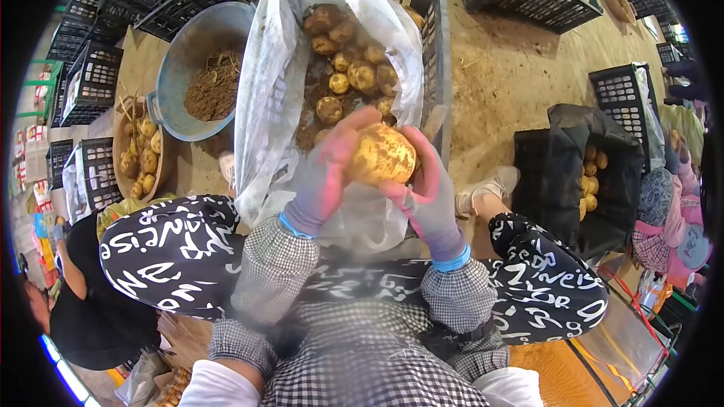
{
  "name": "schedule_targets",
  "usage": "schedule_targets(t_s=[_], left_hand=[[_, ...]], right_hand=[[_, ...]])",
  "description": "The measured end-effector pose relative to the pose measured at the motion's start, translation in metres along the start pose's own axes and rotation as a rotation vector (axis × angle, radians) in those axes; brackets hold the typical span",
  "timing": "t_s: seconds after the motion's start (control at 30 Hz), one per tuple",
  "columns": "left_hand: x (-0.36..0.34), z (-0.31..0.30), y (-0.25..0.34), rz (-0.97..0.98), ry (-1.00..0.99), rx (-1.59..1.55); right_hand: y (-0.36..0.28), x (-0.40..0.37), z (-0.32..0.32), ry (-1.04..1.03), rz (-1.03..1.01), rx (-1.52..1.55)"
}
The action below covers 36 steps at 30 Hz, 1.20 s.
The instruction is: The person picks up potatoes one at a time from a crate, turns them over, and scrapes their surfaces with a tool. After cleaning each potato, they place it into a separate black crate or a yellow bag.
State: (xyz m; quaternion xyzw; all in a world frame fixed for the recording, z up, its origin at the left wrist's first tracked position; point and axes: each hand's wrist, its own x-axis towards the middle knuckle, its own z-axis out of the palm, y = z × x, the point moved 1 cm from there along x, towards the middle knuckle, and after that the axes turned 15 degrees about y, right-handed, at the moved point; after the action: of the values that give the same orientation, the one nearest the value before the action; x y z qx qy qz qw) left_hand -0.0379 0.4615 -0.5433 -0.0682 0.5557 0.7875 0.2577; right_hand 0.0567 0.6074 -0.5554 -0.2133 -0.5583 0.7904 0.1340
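A large yellow potato with brown soil patches [382, 154] is held up between both hands, over the near end of a crate [443, 38] lined with white cloth [265, 98]. My left hand [328, 169], in a grey and pink glove, grips its left side. On its right side are the fingers of my right hand [430, 196], gloved alike, with the thumb at the lower edge. Beneath and beyond them, several soil-covered potatoes [360, 74] lie inside the lined crate.
A blue basin [172, 75] with soil stands left of the crate, beside a basket of potatoes [149, 152]. To the right is a crate with black lining [566, 136] holding potatoes. Black crates [528, 0] stand behind. Other people sit at the far right [667, 218] and left.
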Motion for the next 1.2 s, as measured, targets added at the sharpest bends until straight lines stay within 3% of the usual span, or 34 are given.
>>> schedule_targets(t_s=[0.1, 0.3, 0.4, 0.5, 0.57, 0.7, 0.8, 0.87, 0.93, 1.0, 1.07, 1.13, 1.2], left_hand=[[-0.016, 0.012, 0.003, 0.255, -0.05, 0.315], [-0.004, -0.007, 0.009, 0.175, -0.124, 0.197], [-0.009, 0.007, 0.006, 0.161, -0.045, 0.231], [-0.018, 0.016, 0.006, 0.127, -0.046, 0.276], [-0.021, 0.019, 0.007, 0.158, -0.075, 0.237], [-0.008, 0.015, 0.012, 0.093, 0.068, 0.215], [0.033, -0.004, 0.011, 0.088, 0.102, 0.173], [0.08, -0.024, 0.023, 0.026, 0.163, 0.249], [0.12, -0.049, -0.013, 0.173, 0.238, 0.694], [0.125, -0.048, -0.029, 0.136, 0.082, 1.476], [0.127, -0.062, -0.091, 0.3, -0.09, 1.748], [0.129, -0.058, -0.126, 0.226, -0.167, 1.908], [0.129, -0.052, -0.135, 0.167, -0.202, 1.959]], right_hand=[[-0.004, 0.004, -0.005, -0.018, -0.093, -0.063], [-0.014, -0.002, 0.003, 0.001, 0.134, 0.242], [-0.005, 0.005, -0.006, -0.002, -0.31, -0.392], [-0.016, 0.001, -0.001, 0.012, -0.394, -0.609], [-0.024, 0.001, -0.001, 0.018, -0.327, -0.577], [-0.019, 0.0, -0.008, 0.018, -0.256, -0.636], [-0.028, 0.003, -0.026, 0.325, 0.101, -0.102], [-0.041, 0.015, -0.068, 0.478, 0.035, 0.263], [-0.064, 0.031, -0.123, 0.575, -0.031, 0.44], [-0.06, 0.042, -0.192, 0.84, -0.31, 0.513], [-0.057, 0.034, -0.248, 0.868, -0.438, 0.475], [-0.053, 0.02, -0.274, 0.908, -0.518, 0.366], [-0.07, 0.021, -0.214, 0.833, -0.608, 0.034]])
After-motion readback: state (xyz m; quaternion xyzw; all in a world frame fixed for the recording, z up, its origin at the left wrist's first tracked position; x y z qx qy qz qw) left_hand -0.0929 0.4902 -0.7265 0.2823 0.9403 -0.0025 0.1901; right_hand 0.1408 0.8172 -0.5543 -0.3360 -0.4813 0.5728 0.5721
